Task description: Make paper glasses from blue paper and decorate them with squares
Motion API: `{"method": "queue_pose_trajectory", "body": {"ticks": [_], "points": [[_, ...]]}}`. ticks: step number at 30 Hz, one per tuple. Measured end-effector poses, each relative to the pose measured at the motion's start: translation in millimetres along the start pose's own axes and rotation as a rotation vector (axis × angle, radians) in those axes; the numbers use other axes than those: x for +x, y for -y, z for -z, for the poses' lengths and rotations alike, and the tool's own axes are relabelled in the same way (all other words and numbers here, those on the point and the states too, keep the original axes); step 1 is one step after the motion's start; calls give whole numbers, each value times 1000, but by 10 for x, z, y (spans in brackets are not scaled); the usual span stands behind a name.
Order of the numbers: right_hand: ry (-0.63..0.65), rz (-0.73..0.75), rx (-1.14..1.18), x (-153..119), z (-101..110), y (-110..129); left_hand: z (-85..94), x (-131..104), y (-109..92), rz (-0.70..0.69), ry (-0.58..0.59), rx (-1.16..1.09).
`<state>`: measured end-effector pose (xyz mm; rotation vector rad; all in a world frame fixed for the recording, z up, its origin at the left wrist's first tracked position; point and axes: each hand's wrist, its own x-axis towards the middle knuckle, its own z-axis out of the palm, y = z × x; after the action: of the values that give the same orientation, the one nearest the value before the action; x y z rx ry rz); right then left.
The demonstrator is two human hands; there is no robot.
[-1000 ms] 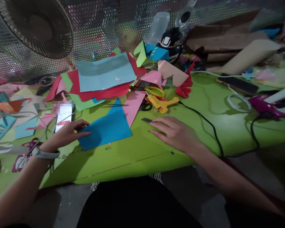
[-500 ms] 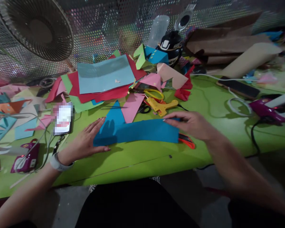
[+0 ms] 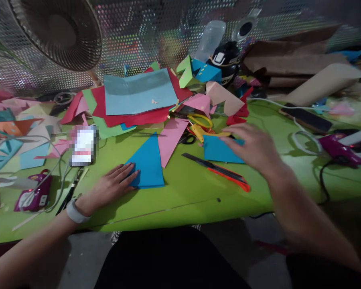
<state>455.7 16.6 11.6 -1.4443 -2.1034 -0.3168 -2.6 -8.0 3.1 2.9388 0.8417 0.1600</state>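
My left hand (image 3: 110,187) lies flat on the green table (image 3: 180,192), fingertips pressing the lower left corner of a blue paper triangle (image 3: 148,162). My right hand (image 3: 254,146), blurred, rests on a second blue paper piece (image 3: 216,149) further right, fingers spread over its upper right edge. A black and orange box cutter (image 3: 221,172) lies on the table just in front of that piece.
A heap of coloured paper sheets (image 3: 138,98) sits behind. A phone (image 3: 83,146), yellow scissors (image 3: 198,122), a purple glue gun (image 3: 339,148) with black cable (image 3: 323,176), a fan (image 3: 60,32) and a dark phone (image 3: 307,116) surround the work area.
The blue sheet, first whole under both hands, now lies as two separate pieces. My right hand carried one piece to the right; my left hand stayed on the triangle. The cutter now lies uncovered.
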Motion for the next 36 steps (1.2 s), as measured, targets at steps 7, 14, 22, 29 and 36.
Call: {"method": "queue_pose_trajectory", "body": {"ticks": [7, 14, 22, 29, 36], "points": [[265, 424, 274, 248, -311, 1068, 223, -261, 25, 36, -178, -166], [265, 471, 325, 297, -526, 1430, 360, -480, 110, 113, -412, -213], [231, 141, 597, 352, -494, 1493, 522, -489, 182, 381, -715, -303], [256, -272, 965, 397, -578, 1312, 513, -152, 469, 424, -596, -559], [195, -447, 1132, 371, -810, 1206, 347, -74, 533, 119, -303, -688]]}}
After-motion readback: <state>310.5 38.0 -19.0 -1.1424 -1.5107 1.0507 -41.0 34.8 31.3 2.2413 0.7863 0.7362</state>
